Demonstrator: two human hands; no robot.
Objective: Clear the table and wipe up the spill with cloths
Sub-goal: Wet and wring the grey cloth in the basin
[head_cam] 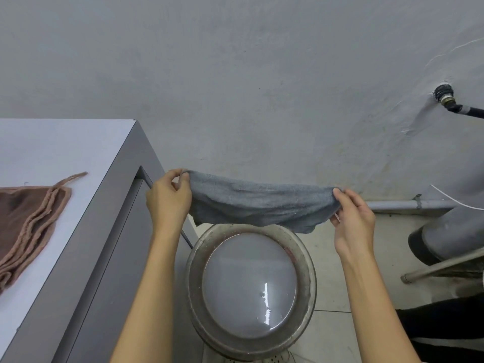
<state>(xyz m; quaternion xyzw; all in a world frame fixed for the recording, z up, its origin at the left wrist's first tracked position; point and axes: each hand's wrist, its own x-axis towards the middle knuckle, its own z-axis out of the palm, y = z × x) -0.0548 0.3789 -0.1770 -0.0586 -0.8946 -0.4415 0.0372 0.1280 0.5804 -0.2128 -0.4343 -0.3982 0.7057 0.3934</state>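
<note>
in the head view, your left hand (167,197) and right hand (352,218) are each pinching one end of the grey cloth (262,203), stretching it above the water-filled metal basin (251,292), beside the table (39,153) bearing the brown cloth (28,216).

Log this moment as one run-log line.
left hand: pinches grey cloth | right hand: pinches it | cloth: stretched over basin | brown cloth: on table
</note>
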